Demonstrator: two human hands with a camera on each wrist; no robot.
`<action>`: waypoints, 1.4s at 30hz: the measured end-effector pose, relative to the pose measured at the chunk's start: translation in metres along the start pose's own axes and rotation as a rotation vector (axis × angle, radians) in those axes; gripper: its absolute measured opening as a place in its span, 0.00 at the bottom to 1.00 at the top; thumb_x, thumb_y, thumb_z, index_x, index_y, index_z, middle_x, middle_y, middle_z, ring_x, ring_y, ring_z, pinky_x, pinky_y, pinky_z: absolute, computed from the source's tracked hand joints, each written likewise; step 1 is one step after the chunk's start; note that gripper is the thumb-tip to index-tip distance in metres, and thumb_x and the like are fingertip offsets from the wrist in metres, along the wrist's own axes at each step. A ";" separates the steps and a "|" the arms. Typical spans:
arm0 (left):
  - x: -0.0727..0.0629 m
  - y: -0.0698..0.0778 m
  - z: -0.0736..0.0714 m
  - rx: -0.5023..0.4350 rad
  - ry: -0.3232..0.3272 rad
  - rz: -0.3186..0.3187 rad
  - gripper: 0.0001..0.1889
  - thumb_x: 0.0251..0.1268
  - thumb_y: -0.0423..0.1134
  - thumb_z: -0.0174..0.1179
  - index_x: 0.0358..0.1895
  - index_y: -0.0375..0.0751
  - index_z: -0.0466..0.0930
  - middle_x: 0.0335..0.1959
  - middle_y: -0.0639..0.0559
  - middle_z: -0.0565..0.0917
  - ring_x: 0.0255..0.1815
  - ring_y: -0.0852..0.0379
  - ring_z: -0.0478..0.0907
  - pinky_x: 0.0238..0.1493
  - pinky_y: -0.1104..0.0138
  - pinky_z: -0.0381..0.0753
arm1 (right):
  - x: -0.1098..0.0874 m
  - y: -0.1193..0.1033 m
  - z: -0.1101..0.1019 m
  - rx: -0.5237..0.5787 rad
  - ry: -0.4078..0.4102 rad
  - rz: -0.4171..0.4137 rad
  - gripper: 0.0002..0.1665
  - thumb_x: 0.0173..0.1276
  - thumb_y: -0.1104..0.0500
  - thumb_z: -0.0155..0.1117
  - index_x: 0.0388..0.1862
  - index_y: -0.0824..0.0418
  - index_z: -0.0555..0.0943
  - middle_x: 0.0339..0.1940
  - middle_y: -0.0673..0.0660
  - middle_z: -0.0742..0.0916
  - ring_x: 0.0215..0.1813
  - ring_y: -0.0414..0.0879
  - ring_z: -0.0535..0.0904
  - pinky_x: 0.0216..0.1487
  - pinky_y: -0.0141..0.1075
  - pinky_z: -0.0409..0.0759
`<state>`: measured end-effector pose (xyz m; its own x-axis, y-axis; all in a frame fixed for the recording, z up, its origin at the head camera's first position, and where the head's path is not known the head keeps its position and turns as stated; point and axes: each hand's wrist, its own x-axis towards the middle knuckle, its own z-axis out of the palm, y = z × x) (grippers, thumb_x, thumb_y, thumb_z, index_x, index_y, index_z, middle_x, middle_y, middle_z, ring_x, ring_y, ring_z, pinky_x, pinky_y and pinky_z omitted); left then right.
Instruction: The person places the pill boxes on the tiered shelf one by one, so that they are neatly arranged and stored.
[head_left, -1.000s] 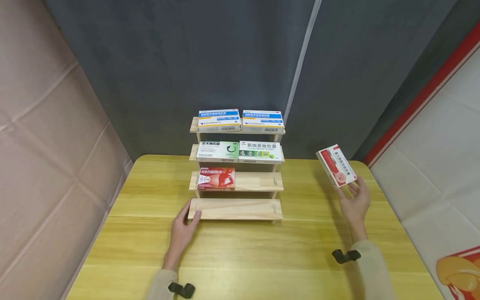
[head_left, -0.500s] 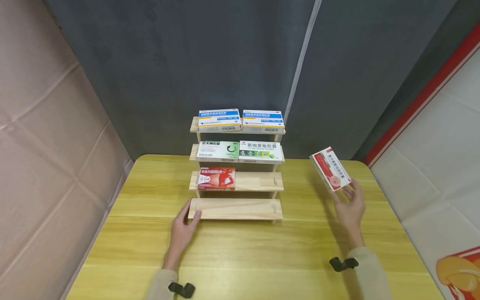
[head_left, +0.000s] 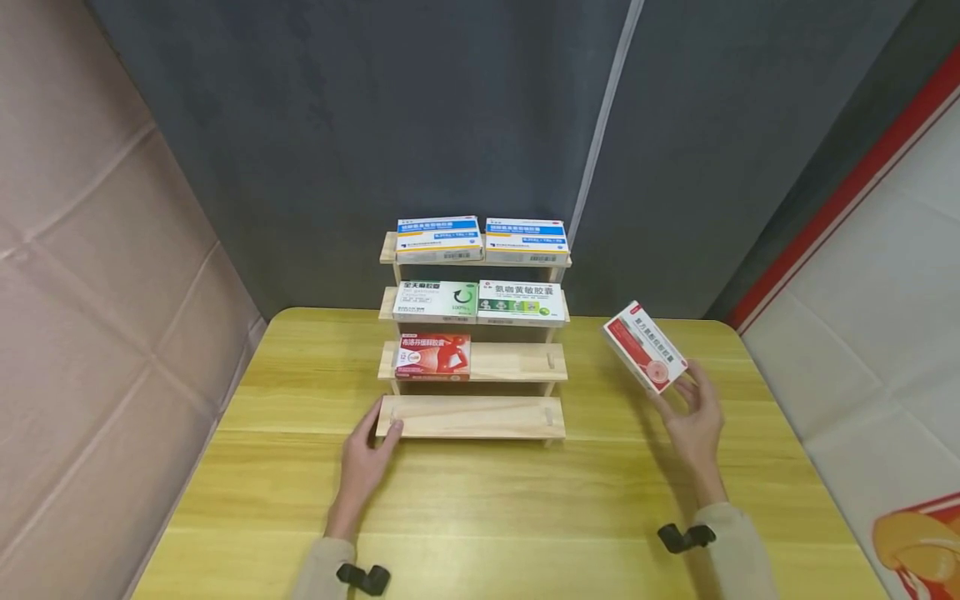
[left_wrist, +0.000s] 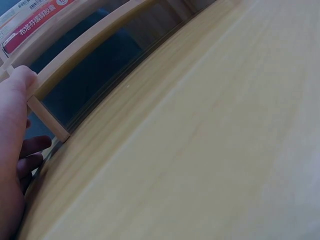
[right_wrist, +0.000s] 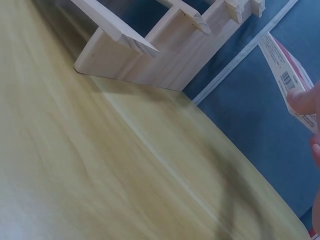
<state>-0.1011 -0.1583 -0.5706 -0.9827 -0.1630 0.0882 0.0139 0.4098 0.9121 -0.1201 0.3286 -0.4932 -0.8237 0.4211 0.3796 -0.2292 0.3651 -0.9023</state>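
My right hand (head_left: pixel 696 427) pinches a white-and-red medicine box (head_left: pixel 645 347) by its lower right end. The box is tilted and held above the table, right of a stepped wooden display rack (head_left: pixel 517 362). In the right wrist view the thumb presses the printed edge of the box (right_wrist: pixel 286 77). My left hand (head_left: pixel 365 458) grips the left end of the rack's lowest step, thumb on top. The left wrist view shows its other fingers (left_wrist: pixel 36 145) around the outer side, near the rack's leg.
Two blue-and-white boxes (head_left: pixel 438 240) lie on the top step. A green-and-white box (head_left: pixel 435 302) and a white box (head_left: pixel 521 302) share the step below. One red box (head_left: pixel 432 357) is on the third step, at left. A dark wall (head_left: pixel 337 125) rises behind the table (head_left: pixel 480 517).
My right hand has carried the medicine box leftward and slightly down, nearer the rack, and the box has tilted further. The left hand keeps its place on the rack.
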 end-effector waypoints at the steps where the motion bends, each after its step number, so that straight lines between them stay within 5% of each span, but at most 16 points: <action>1: 0.000 0.000 0.000 0.000 -0.001 0.000 0.35 0.72 0.54 0.62 0.77 0.49 0.64 0.77 0.42 0.68 0.78 0.38 0.62 0.80 0.45 0.59 | 0.000 0.004 0.000 0.017 -0.005 0.011 0.48 0.53 0.83 0.70 0.74 0.70 0.67 0.70 0.67 0.75 0.55 0.29 0.77 0.61 0.17 0.75; 11: 0.000 -0.001 0.000 -0.003 -0.005 -0.006 0.35 0.71 0.54 0.62 0.78 0.49 0.63 0.77 0.43 0.67 0.78 0.37 0.62 0.80 0.44 0.59 | -0.003 0.010 -0.004 0.385 -0.045 0.133 0.45 0.53 0.87 0.66 0.72 0.71 0.69 0.61 0.52 0.83 0.53 0.38 0.83 0.60 0.25 0.81; 18: 0.001 -0.002 0.000 -0.003 -0.004 -0.005 0.35 0.72 0.55 0.62 0.78 0.50 0.64 0.77 0.43 0.67 0.78 0.38 0.62 0.80 0.45 0.59 | -0.006 0.004 -0.009 0.467 -0.116 0.249 0.46 0.55 0.86 0.65 0.74 0.71 0.66 0.61 0.52 0.82 0.57 0.40 0.83 0.62 0.27 0.81; 28: 0.000 -0.001 0.000 -0.004 -0.008 -0.005 0.36 0.71 0.55 0.62 0.78 0.49 0.63 0.77 0.42 0.67 0.78 0.38 0.62 0.80 0.45 0.60 | -0.009 0.005 -0.014 0.520 -0.313 0.147 0.45 0.58 0.86 0.60 0.75 0.75 0.62 0.63 0.53 0.83 0.62 0.42 0.81 0.66 0.29 0.79; 42: 0.000 0.000 0.001 -0.006 -0.002 0.000 0.35 0.71 0.55 0.62 0.77 0.49 0.64 0.77 0.42 0.68 0.78 0.38 0.62 0.80 0.46 0.59 | -0.007 -0.005 -0.010 0.534 -0.404 0.081 0.44 0.56 0.88 0.58 0.73 0.81 0.61 0.65 0.53 0.82 0.62 0.42 0.81 0.69 0.28 0.76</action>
<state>-0.1014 -0.1578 -0.5709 -0.9831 -0.1612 0.0871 0.0148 0.4042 0.9146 -0.1079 0.3319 -0.4892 -0.9546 0.0482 0.2939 -0.2978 -0.1588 -0.9413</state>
